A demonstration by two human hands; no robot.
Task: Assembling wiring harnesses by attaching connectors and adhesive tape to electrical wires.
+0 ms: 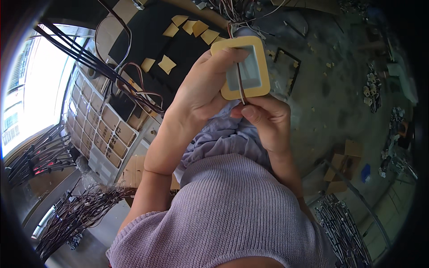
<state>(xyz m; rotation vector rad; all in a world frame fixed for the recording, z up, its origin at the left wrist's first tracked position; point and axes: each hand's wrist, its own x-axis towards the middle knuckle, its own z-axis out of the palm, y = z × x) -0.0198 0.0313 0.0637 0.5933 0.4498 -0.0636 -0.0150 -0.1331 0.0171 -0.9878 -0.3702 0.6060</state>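
Note:
My left hand (203, 82) is closed on a flat, round-cornered pad (263, 67) with a yellow rim and a grey-blue centre. Its thumb lies across the top of the centre. A thin cable of brown and white wires (241, 82) runs down over the pad's face from under that thumb. Just below the pad's lower edge, my right hand (270, 118) pinches this cable between thumb and fingers. Part of the left fingers is hidden behind the pad.
Several yellow pieces (167, 64) lie on a black surface (143, 40) ahead and left. Dark cables (85, 56) cross the upper left. Bundled wires (85, 210) lie at lower left, more bundles (342, 228) at lower right. An open cardboard box (344, 165) sits on the floor to the right.

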